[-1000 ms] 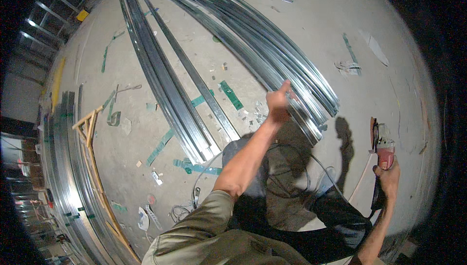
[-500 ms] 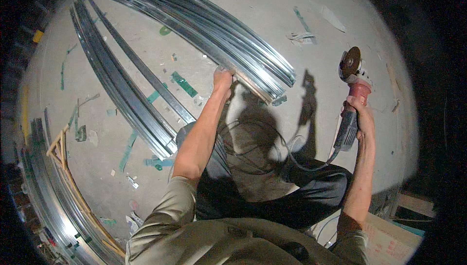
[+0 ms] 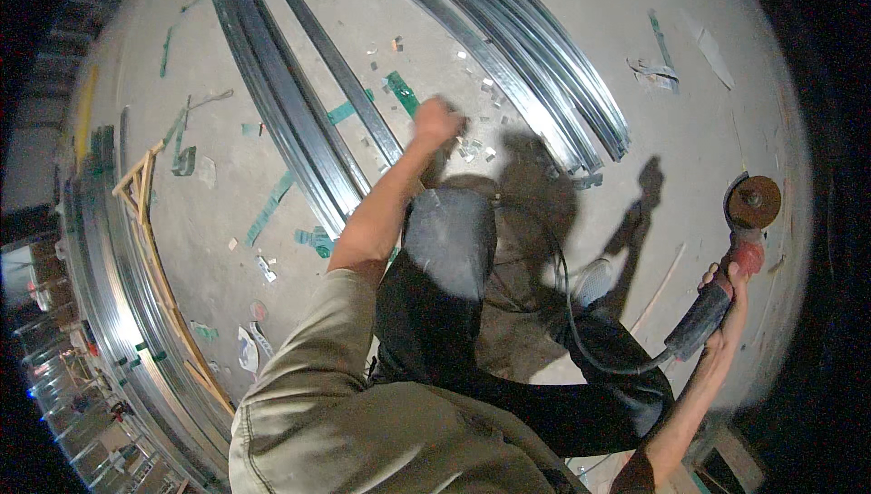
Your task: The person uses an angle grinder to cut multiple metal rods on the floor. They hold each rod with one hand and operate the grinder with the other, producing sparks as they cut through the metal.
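Floor: smooth grey surface, littered with small cut bits and strips of glossy green tape. Long, thin-walled metal profiles, channel-shaped and bright, lie in a left stack and a right stack, with a single profile between. A slender pale timber frame lies at far left.

Angle grinder: raised at the person's right side, tilted, disc end uppermost; black ribless-looking body, red section, round brown disc of matt finish. A dark cable loops from its rear. The right hand is wrapped around the body.

Left hand: blurred, near the single profile's end; grip cannot be determined. A white scrap carries darker marks, too small to read.
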A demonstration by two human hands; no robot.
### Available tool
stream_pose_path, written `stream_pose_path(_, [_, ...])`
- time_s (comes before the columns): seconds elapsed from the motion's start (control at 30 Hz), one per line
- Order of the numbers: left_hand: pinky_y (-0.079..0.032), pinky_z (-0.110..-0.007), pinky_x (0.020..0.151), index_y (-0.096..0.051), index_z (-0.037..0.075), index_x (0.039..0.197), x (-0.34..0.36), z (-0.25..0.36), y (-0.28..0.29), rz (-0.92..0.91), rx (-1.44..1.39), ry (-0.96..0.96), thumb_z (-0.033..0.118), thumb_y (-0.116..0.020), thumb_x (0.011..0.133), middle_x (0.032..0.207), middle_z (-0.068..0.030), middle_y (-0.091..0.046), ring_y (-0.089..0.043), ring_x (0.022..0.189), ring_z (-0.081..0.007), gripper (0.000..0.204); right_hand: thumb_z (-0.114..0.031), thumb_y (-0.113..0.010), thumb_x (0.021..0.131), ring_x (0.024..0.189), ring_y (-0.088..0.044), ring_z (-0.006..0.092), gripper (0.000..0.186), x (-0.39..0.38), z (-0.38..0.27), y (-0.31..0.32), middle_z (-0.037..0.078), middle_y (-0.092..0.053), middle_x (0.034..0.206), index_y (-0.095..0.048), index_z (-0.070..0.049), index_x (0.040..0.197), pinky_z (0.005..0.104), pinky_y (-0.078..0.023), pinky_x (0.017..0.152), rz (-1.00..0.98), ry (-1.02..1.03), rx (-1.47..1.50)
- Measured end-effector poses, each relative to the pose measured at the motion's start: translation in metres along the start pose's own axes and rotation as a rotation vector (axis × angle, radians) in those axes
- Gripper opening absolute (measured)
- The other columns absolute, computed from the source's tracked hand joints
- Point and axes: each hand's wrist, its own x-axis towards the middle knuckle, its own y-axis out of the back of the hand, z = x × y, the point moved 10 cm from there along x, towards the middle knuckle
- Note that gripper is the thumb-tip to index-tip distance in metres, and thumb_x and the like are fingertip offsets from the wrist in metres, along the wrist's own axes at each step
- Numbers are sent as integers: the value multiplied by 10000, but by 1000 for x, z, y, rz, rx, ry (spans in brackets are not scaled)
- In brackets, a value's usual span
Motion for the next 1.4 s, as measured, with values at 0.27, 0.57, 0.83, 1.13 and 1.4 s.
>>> stream_pose_path(0.27, [-529,-471,952,-432,-87,1262,-78,-195,-16,260,-105,611,504,-855,720,1250,-319,-579,-631,1135,-439,907,-276,-715,936,727,-641,169,342,-5,8,2,79,-653,890,-530,-72,1139,306,-548,658,39,12,-82])
stream_pose_path(0.57, [-543,-384,729,-704,-94,943,-28,-110,37,209,-997,359,274,-788,768,886,-123,-710,-679,809,-231,416,-243,-743,895,722,-628,152,337,-11,4,-15,46,-641,891,-550,-106,1134,297,-544,665,47,13,-128])
stream_pose_path(0.83, [-489,-333,708,-629,-12,1182,-32,74,78,48,-1343,13,115,-637,883,1050,-149,-712,-618,820,-183,325,-254,-753,865,689,-660,173,327,-18,0,-49,74,-663,825,-582,-48,1053,323,-558,625,-58,48,-189])
stream_pose_path(1.13, [-528,-407,946,-446,-62,1434,-57,179,32,-409,-1564,-12,212,-575,978,1284,-190,-646,-639,1105,-272,547,-147,-784,768,654,-639,154,322,-18,6,-52,59,-651,807,-570,-54,990,317,-538,632,-93,53,-469])
stream_pose_path(1.4, [-543,-369,848,-552,-35,1309,-38,179,-26,-310,-1768,197,143,-676,938,1157,-171,-699,-654,1020,-232,430,-245,-845,710,764,-625,175,477,-11,15,-57,74,-666,856,-622,-7,1059,338,-531,733,-29,166,-1025])
